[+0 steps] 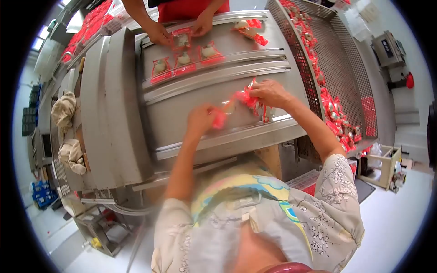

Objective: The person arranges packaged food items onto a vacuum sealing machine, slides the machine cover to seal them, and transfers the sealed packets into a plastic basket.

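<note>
My left hand (202, 119), smeared by motion, pinches the red end of a red-and-clear plastic packet (229, 108) above the steel work surface (182, 120). Close to it on the right, my right hand (271, 93) has its fingers closed on the red plastic of a bunch of packets (249, 98); how many it grips is hidden. Another packet (268, 113) with a pale rounded item inside lies just below that hand. Across the metal bars, several filled packets (183, 59) lie in a row on the far side.
A co-worker's hands (159, 34) hold a packet (181, 40) at the far side. Loose packets (250, 31) lie at the far right. A perforated metal trough (350, 68) with many packets runs along the right. A heavy steel lid (120, 109) and cloths (72, 154) are left.
</note>
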Action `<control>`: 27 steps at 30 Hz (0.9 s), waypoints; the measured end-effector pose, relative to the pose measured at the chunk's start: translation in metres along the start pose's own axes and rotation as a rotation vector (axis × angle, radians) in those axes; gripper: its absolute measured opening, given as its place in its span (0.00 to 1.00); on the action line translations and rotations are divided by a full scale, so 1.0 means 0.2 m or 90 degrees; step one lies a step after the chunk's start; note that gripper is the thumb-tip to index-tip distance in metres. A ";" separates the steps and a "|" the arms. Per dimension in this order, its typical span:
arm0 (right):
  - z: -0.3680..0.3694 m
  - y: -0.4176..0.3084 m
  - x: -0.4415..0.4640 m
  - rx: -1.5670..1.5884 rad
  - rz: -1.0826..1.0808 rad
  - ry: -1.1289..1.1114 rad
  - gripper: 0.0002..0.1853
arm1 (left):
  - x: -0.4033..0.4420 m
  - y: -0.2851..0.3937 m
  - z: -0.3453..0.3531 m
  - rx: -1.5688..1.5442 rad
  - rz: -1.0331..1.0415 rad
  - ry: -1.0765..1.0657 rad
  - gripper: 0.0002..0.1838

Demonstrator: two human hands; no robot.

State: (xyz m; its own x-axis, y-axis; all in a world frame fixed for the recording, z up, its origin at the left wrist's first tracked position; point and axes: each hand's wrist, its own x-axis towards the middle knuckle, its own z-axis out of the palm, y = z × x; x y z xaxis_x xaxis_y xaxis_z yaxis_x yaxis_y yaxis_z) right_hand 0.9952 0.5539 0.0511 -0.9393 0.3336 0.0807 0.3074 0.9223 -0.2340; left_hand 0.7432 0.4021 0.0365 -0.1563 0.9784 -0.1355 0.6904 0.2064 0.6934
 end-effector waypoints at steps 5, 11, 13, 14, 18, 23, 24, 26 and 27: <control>0.10 0.03 0.02 0.079 -0.028 0.199 0.26 | 0.19 0.09 0.05 0.099 -0.158 0.018 0.20; 0.24 0.17 -0.08 0.200 0.158 0.521 0.46 | 0.23 -0.06 -0.01 0.014 0.065 0.159 0.30; 0.31 0.17 -0.11 0.344 0.256 0.615 0.48 | 0.19 -0.15 0.03 -0.044 0.009 0.198 0.36; 0.36 0.14 -0.12 0.436 0.302 0.618 0.47 | 0.18 -0.15 0.02 -0.105 -0.093 0.197 0.40; 0.46 0.15 -0.20 0.521 0.415 0.403 0.42 | 0.12 -0.12 0.00 -0.288 -0.142 0.183 0.53; 0.35 0.14 -0.10 0.223 0.444 0.400 0.32 | 0.13 -0.31 -0.04 -0.070 -0.221 0.156 0.52; 0.29 0.11 -0.07 0.118 0.437 0.455 0.30 | 0.13 -0.32 -0.05 -0.031 -0.226 0.159 0.51; 0.11 -0.05 -0.02 0.194 0.346 0.542 0.25 | 0.10 -0.30 -0.07 -0.098 -0.193 0.161 0.47; 0.04 -0.14 -0.01 0.232 0.302 0.581 0.22 | 0.09 -0.30 -0.07 -0.087 -0.177 0.175 0.47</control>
State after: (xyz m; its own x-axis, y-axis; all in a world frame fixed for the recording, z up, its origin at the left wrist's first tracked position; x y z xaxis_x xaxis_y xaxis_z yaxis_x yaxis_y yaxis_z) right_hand 0.9861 0.5253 0.0496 -0.2230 0.7983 0.5594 0.4035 0.5980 -0.6926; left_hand 0.6885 0.4068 0.0032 -0.5185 0.8418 -0.1499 0.4978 0.4397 0.7476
